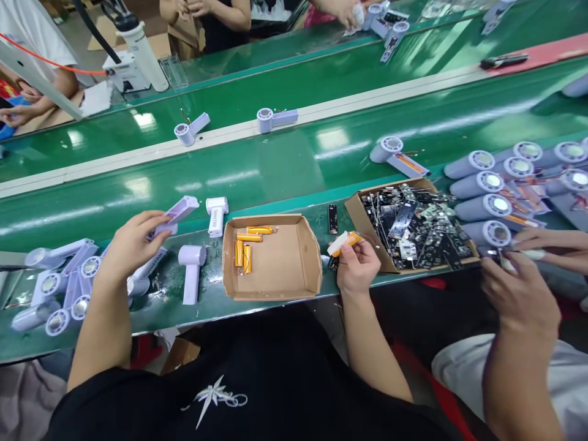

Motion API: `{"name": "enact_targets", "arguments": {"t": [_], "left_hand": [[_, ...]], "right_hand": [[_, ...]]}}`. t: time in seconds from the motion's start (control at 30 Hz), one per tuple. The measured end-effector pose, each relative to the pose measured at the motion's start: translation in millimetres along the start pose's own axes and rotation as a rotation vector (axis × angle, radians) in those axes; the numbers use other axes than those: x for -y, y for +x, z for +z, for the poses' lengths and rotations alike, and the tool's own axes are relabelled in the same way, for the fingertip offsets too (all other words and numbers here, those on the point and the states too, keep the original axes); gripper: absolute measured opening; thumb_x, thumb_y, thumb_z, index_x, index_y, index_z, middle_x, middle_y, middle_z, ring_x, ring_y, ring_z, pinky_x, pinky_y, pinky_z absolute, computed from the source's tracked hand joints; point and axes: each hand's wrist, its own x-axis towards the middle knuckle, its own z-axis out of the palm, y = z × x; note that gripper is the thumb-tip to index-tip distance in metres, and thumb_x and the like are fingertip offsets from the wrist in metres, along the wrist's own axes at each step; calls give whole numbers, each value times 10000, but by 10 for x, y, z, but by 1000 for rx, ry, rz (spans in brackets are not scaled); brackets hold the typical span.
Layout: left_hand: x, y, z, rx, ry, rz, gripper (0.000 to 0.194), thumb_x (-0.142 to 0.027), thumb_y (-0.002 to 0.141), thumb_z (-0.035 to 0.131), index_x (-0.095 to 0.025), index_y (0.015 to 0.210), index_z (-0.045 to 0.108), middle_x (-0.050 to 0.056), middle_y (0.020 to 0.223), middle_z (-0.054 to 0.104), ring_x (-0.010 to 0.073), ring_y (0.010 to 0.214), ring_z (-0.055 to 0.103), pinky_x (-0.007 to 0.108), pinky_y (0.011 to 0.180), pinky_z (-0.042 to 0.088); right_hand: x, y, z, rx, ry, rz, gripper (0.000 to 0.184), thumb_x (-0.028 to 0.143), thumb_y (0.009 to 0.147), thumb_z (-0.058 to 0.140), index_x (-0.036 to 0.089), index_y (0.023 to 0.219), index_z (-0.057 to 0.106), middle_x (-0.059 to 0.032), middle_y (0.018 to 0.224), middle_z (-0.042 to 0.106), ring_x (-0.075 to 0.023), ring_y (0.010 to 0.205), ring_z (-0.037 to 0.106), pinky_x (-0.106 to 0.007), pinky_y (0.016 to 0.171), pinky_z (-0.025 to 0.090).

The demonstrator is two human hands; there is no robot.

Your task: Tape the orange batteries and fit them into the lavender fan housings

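My left hand (133, 242) is closed on a lilac handheld fan housing (182, 209), held above the left side of the bench. Between the fingers of my right hand (358, 266) is an orange battery (344, 242) with a whitish strip on it and thin wires trailing right. A shallow cardboard tray (294, 263) stands between my hands, and several orange batteries (248, 258) lie in its left half. Two more fan housings, one upright (217, 215) and one lying (190, 269), rest left of the tray.
A cardboard box (361, 214) heaped with circuit boards (413, 226) stands right of my right hand. A pile of fan housings (73, 285) lies at far left. More fans (482, 202) stand at right, beside a co-worker's hands (519, 282). Behind runs the green conveyor (285, 159) carrying housings.
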Motion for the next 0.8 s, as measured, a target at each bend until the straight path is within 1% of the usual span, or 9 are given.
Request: {"name": "enact_targets", "arguments": {"t": [0.07,0.13,0.27,0.33,0.4,0.5,0.6,0.7,0.8], "left_hand": [[-89,267,-26,-1,5,35,475,-581,1085,443,-383,1395,742,10,1485,737,252,1339,706,407,1130,580],[-224,670,27,87,6,166,487,-542,1071,452,-358,1419,739,8,1518,719,256,1324,718,404,1104,585],[-620,1647,244,219,44,430,469,-395,1043,524,-299,1469,693,45,1507,700,289,1363,681,444,1122,557],[-834,2074,353,231,85,489,449,-360,1024,585,-266,1453,679,80,1435,715,298,1317,690,447,1109,551],[-1007,2392,460,239,143,510,446,-339,998,642,-248,1433,669,101,1378,726,303,1269,698,435,1089,549],[-1153,2671,642,266,224,488,497,-279,958,672,-273,1455,648,110,1365,735,304,1268,691,403,1062,549],[-1209,2810,844,351,209,456,583,-296,946,673,-298,1527,623,114,1433,723,301,1313,675,383,1063,549],[-1256,2914,1003,404,174,483,464,-404,995,620,-299,1436,720,104,1434,735,302,1363,652,374,1079,547],[-1284,3009,1071,386,168,485,436,-448,1033,567,-303,1408,737,110,1393,757,300,1276,698,383,1050,559]], "right_hand": [[3,2,-6,15,-16,-23,513,561,740,980,183,1026,785,-47,925,783,-209,793,767,-370,765,670],[3,10,-7,20,-30,-40,503,560,749,970,185,1025,781,-46,917,781,-212,784,767,-370,749,668],[-11,40,10,14,-15,-44,498,554,744,967,189,1021,773,-38,906,784,-200,745,759,-367,728,661],[-24,58,18,4,-1,-52,518,560,741,967,191,1044,765,-36,915,789,-198,759,758,-377,746,665],[-36,76,23,-4,0,-54,543,568,740,965,196,1076,755,-36,928,796,-203,775,760,-392,763,668],[-51,97,25,-11,-3,-33,557,575,735,966,198,1087,754,-39,919,809,-207,758,763,-396,760,663],[-64,107,18,5,-13,-12,545,582,753,956,193,1082,762,-59,928,824,-214,758,772,-388,750,653],[-71,111,3,45,-44,-4,531,583,780,942,184,1082,764,-87,959,837,-233,787,789,-389,759,647],[-74,110,-7,91,-95,6,521,596,812,921,182,1088,765,-101,968,844,-254,801,805,-399,760,651]]}}
